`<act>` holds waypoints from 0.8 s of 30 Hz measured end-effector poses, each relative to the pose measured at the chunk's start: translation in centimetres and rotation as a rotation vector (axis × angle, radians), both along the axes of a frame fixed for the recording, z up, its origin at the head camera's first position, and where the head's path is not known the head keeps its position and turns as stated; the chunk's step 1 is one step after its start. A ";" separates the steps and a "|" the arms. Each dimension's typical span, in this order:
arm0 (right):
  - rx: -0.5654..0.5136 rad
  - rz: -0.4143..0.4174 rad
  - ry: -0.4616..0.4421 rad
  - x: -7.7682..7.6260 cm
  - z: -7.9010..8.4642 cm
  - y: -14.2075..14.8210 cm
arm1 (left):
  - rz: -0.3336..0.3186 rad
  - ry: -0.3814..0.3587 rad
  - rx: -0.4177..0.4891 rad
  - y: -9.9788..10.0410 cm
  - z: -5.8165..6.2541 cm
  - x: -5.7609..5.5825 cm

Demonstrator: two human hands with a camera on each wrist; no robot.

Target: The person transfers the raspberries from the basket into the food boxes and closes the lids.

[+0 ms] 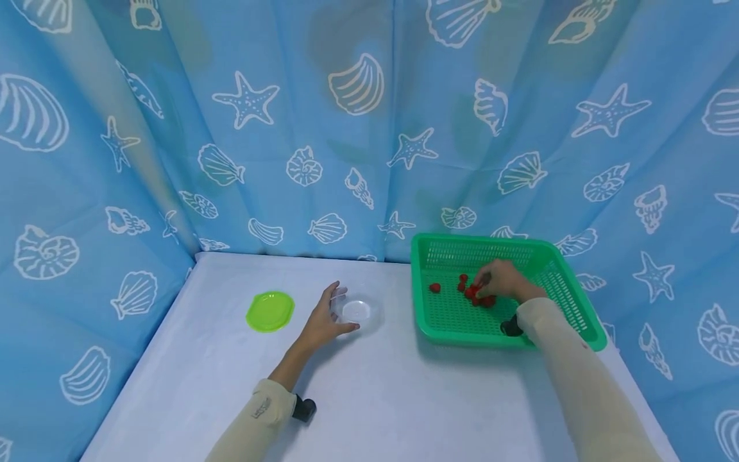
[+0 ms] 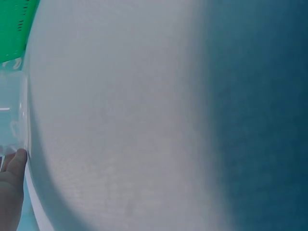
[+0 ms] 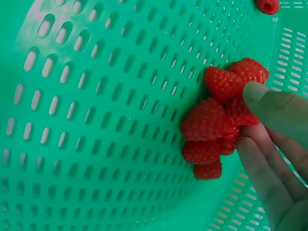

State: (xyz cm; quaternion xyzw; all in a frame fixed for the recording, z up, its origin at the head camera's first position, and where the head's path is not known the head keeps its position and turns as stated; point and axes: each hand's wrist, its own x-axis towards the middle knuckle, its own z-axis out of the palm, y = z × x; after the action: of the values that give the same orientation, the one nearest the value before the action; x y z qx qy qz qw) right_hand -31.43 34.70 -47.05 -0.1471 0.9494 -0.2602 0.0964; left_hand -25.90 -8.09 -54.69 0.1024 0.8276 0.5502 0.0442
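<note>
My left hand [image 1: 322, 324] grips a clear plastic bowl [image 1: 356, 312] on the white table, thumb on its near side and fingers on its far side. The left wrist view catches only the bowl's edge and part of that hand. Inside a green slotted basket [image 1: 424, 289], my right hand [image 1: 501, 281] reaches down to a cluster of red raspberries [image 3: 204, 120]. Thumb and fingers pinch one raspberry [image 3: 239, 111] at the cluster's side, its far part hidden by them. Several others lie against it.
A bright green lid [image 1: 270, 312] lies flat on the table [image 1: 381, 391], left of the bowl. A few loose raspberries, one [image 1: 435, 288] near the basket's left wall, are apart from the cluster. A blue shell-print curtain [image 1: 346, 147] hangs behind the table.
</note>
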 end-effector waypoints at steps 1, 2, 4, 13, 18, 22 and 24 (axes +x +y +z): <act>0.006 -0.008 0.004 0.0 -0.1 0.0 | -0.003 0.004 0.000 0.1 0.1 0.0; 0.009 -0.015 0.008 -0.1 -0.2 0.1 | -0.006 0.007 0.001 0.1 0.2 0.1; 0.018 -0.022 0.011 -0.2 -0.3 0.2 | -0.011 0.006 0.002 0.2 0.3 0.1; -0.055 -0.029 0.041 -0.2 0.4 0.1 | -0.019 0.015 -0.010 0.3 0.6 0.5; -0.060 -0.041 0.137 0.3 1.7 -0.4 | -0.025 0.024 -0.050 0.2 0.9 0.7; -0.100 -0.035 0.187 0.7 3.1 -1.9 | -0.023 0.042 -0.070 0.0 0.9 0.6; -0.151 -0.033 0.196 1.1 3.9 -3.0 | -0.023 0.049 -0.067 -0.2 0.9 0.6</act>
State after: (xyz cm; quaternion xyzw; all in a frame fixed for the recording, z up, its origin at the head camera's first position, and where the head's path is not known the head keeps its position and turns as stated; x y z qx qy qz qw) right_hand -30.33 31.71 -43.15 -0.1629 0.9342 -0.3171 -0.0124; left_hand -25.29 -8.24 -53.77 0.1239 0.8451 0.5190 0.0338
